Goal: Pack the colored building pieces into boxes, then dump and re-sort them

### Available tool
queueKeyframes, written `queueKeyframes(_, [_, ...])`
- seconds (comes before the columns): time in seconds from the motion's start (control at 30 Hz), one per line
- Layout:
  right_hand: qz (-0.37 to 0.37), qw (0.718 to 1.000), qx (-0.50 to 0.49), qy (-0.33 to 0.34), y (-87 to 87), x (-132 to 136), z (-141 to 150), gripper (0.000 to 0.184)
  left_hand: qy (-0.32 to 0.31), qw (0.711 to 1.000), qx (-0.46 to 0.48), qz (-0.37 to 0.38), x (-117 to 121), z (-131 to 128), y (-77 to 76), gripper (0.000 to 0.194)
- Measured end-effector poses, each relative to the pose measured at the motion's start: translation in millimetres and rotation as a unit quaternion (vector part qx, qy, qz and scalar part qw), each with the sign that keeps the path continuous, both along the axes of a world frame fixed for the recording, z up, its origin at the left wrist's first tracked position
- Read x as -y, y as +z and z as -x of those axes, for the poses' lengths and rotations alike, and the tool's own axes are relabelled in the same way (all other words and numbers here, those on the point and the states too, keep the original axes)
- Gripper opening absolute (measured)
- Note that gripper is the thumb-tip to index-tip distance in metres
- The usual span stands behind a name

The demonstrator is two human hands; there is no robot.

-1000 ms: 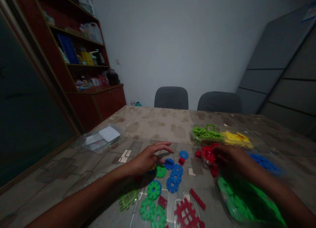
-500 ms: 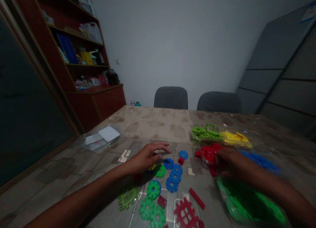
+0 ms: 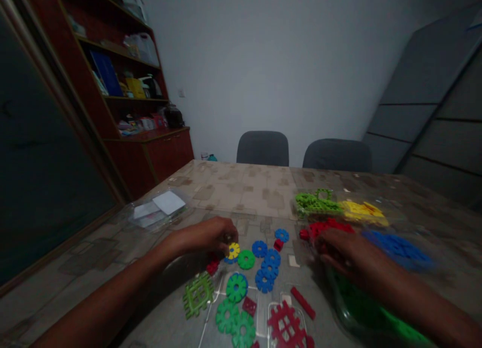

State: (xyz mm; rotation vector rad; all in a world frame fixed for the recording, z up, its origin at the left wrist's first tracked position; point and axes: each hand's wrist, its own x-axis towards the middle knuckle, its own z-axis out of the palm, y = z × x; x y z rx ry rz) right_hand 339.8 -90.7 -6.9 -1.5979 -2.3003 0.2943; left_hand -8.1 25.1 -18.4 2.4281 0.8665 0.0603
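Under left grip (image 3: 203, 235), yellow disc (image 3: 233, 251) (on blue (image 3: 227, 261))

No legible writing anywhere — the white cards (image 3: 169, 202) in the clear plastic bag (image 3: 132, 219) and the blue binder (image 3: 106, 73) show none.

The left grip (image 3: 205, 236) reaches in from seven o'clock, curled downward, while the right grip (image 3: 342, 255) comes from four o'clock, loosely spread.

Right hand (image 3: 348, 255) blurred, its grip unclear
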Motion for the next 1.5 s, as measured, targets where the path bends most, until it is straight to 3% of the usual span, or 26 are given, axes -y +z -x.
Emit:
queueKeyframes(0.13, [0.076,0.996,-0.011,0.051,1.1,22,50,0.014,0.004,0.997,-0.068,-0.019,5,-3,2.4,0.032])
queueKeyframes(0.27, [0.119,0.988,0.043,0.093,-10.9,35,88,0.021,0.006,0.997,-0.057,-0.042,7,-9,-3.7,0.027])
queueKeyframes(0.37, [0.095,0.989,0.042,0.108,-25.0,36,97,0.029,0.013,0.998,-0.024,-0.059,6,-12,-6.8,0.002])
queueKeyframes(0.43, [0.083,0.990,0.023,0.109,-31.2,34,95,0.032,0.020,0.998,-0.014,-0.062,5,-13,-7.5,0.016])
queueKeyframes(0.63, [0.077,0.993,-0.012,0.092,-34.8,26,96,0.020,0.042,0.997,-0.011,-0.070,4,-11,-11.9,0.020])
queueKeyframes(0.77, [0.040,0.993,-0.040,0.104,-40.0,19,110,0.042,0.060,0.995,-0.026,-0.080,2,-7,-17.1,0.027])
queueKeyframes(0.93, [0.057,0.992,0.030,0.107,-36.3,5,135,0.068,0.029,0.997,-0.043,-0.059,2,-8,-13.5,0.037])
queueKeyframes(1.07, [0.052,0.992,0.102,0.055,-31.5,-9,153,0.039,-0.028,0.999,-0.013,-0.033,5,-11,-8.4,0.029])
queueKeyframes(1.13, [0.045,0.991,0.115,0.048,-32.7,-14,157,0.030,-0.025,0.999,-0.008,-0.030,4,-11,-9.0,0.029])
queueKeyframes(1.27, [0.027,0.990,0.123,0.056,-37.3,-15,153,0.023,0.007,0.999,-0.023,-0.046,0,-8,-14.0,0.031])
queueKeyframes(1.5, [0.028,0.991,0.111,0.062,-33.2,-9,139,0.019,0.008,0.998,-0.035,-0.052,-3,-6,-16.8,0.029])
